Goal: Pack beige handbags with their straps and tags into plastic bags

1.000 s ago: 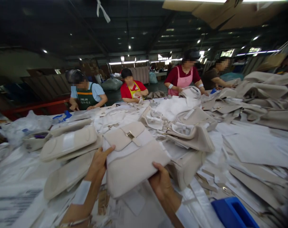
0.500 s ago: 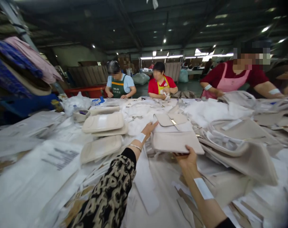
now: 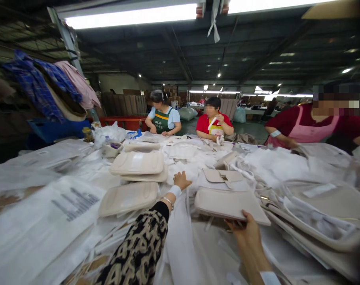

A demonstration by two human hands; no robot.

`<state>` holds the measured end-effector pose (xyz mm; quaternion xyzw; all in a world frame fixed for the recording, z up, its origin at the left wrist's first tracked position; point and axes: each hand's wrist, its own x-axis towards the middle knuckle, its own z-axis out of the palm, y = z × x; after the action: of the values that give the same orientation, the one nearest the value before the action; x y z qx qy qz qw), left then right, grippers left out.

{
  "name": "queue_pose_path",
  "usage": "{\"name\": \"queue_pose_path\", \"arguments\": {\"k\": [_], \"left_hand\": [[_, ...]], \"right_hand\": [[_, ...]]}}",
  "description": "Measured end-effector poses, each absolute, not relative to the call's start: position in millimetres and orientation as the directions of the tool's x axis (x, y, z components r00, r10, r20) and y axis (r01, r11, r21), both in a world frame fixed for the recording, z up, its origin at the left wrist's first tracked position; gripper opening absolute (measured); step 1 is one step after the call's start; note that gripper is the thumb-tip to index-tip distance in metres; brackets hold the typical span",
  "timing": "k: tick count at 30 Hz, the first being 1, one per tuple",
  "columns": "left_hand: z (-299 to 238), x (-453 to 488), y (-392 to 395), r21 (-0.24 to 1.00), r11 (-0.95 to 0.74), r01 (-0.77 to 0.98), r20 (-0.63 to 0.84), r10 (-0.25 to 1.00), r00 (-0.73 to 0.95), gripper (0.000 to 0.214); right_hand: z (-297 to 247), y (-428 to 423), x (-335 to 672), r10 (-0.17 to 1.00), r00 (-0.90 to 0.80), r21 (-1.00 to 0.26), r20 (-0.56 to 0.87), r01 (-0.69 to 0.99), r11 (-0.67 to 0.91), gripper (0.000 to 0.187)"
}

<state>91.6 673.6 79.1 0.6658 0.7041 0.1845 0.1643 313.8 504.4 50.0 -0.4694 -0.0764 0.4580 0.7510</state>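
Observation:
My right hand [image 3: 249,233] grips the near edge of a beige handbag [image 3: 227,201], its thumb on top and its fingers underneath. The handbag's flap [image 3: 222,177], with a small metal clasp, lies at the far side, beyond a strip of white wrapping. My left hand [image 3: 182,180] is open, fingers spread, just left of the handbag and apart from it. Beneath that hand lie white sheets. To its left are two stacked beige bag panels [image 3: 137,163], with another beige panel [image 3: 129,199] nearer me.
White wrapping and beige bag parts cover the table. More beige bags [image 3: 322,213] are piled on the right, and a printed white plastic bag [image 3: 76,206] lies on the left. Several co-workers sit or stand across the table; one in red [image 3: 215,126] holds a white strip.
My left hand has come off the handbag's left side and opened. My right hand still holds the near edge. The view has shifted, showing more of the lights overhead.

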Motion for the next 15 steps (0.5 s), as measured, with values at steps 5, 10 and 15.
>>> {"name": "queue_pose_path", "arguments": {"k": [5, 10, 15], "left_hand": [[63.5, 93.3, 667.7, 0.323, 0.135, 0.937, -0.006, 0.990, -0.141, 0.037], [54.1, 69.4, 639.7, 0.170, 0.085, 0.982, 0.031, 0.995, -0.091, 0.037], [60.2, 66.2, 609.6, 0.103, 0.027, 0.994, 0.078, 0.996, -0.035, 0.038]], "right_hand": [[51.9, 504.9, 318.0, 0.728, 0.591, -0.789, -0.348, -0.604, 0.114, 0.040], [54.4, 493.7, 304.9, 0.727, 0.620, -0.835, -0.297, -0.537, 0.117, 0.059], [33.9, 442.2, 223.6, 0.808, 0.553, -0.939, -0.205, -0.345, -0.002, 0.099]]}}
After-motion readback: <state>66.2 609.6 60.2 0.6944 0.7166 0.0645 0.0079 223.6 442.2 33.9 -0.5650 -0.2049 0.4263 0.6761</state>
